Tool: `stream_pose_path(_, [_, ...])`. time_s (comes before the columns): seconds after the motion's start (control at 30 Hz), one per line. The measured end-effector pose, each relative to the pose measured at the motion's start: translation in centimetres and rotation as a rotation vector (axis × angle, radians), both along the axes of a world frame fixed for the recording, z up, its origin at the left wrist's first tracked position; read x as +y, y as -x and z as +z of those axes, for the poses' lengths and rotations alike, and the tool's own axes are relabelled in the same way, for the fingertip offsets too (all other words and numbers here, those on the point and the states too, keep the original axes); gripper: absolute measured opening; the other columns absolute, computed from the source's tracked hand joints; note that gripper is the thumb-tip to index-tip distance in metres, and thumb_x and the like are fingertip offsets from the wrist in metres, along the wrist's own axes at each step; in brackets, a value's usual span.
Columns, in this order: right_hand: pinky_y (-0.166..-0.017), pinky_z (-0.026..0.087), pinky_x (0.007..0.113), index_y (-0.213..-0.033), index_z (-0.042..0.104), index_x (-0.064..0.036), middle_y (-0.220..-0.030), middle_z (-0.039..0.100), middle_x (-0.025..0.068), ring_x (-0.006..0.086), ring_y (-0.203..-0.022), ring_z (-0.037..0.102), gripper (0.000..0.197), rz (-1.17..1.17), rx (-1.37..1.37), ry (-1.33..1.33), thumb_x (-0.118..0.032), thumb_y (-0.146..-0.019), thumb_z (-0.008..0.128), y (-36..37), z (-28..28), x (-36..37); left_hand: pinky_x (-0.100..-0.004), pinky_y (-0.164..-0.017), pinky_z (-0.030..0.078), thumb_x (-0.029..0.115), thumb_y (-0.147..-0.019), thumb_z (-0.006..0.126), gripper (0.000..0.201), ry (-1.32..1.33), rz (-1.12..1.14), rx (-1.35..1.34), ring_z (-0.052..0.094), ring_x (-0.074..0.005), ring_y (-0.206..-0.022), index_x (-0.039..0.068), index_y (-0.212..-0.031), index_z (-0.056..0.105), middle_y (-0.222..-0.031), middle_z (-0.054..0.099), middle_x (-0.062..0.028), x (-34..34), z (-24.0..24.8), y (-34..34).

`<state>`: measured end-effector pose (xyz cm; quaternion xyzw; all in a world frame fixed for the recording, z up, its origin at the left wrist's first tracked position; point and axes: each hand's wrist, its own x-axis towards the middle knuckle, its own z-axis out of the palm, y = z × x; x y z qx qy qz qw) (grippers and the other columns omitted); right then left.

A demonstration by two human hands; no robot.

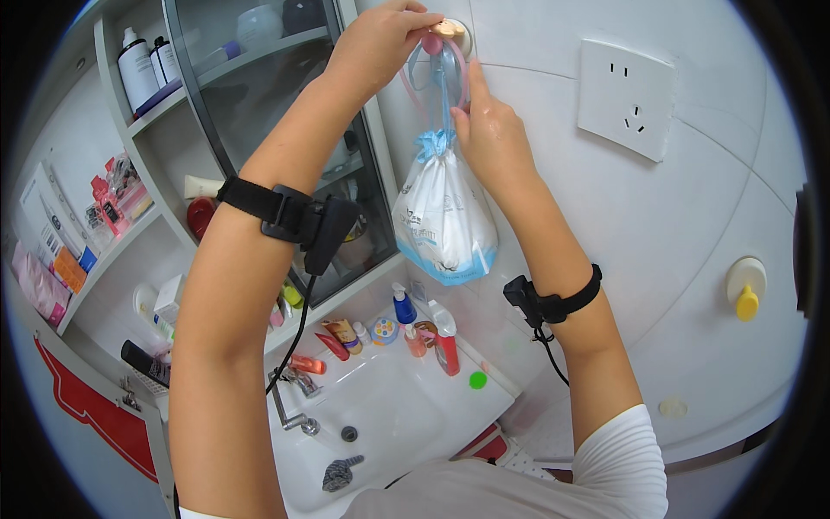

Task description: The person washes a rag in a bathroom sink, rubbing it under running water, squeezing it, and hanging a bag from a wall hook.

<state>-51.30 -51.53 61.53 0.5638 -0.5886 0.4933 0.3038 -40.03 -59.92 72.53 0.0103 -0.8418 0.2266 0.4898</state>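
Note:
A white and light-blue drawstring bag hangs by its blue cord below a beige wall hook. Pink and bluish loops dangle from the same hook, in front of the tiles. My left hand is raised to the hook, its fingertips closed against the hook's left side. Just right of the cord, my right hand has its index finger pointing up along the loops and its thumb close to the cord. Whether that thumb touches the cord is unclear. Black straps with small devices circle both forearms.
Below is a white sink with a faucet, bottles and tubes along its back edge. A cabinet with a dark glass door and crowded shelves stands left. At right, the wall bears a socket plate and a yellow hook.

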Motion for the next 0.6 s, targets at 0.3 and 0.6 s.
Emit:
stream_pose_path(0.3, [-0.054,0.047,0.04,-0.109,0.044,0.001,-0.075,0.05,0.0173,0.0339,-0.06,0.055,0.036,-0.061,0.084,0.126,-0.011,-0.076,0.053,-0.3,-0.3,0.2,-0.0311,-0.061,0.045,0.01,-0.072,0.058,0.011,0.045,-0.068,-0.105,0.056,-0.0243,-0.068,0.007,-0.081,0.064,-0.076,0.055,-0.0117,2.0,0.5,-0.2])
stream_pose_path(0.6, [-0.063,0.046,0.038,-0.089,0.054,0.0012,-0.078,0.059,0.0185,0.0336,-0.07,0.057,0.016,-0.043,-0.002,0.15,-0.007,-0.076,0.051,0.6,2.4,-1.3,-0.0306,-0.061,0.045,0.005,-0.071,0.059,0.01,-0.068,-0.12,-0.076,0.057,-0.0253,-0.069,0.006,-0.08,0.064,-0.078,0.056,-0.0129,1.7,1.0,0.3])
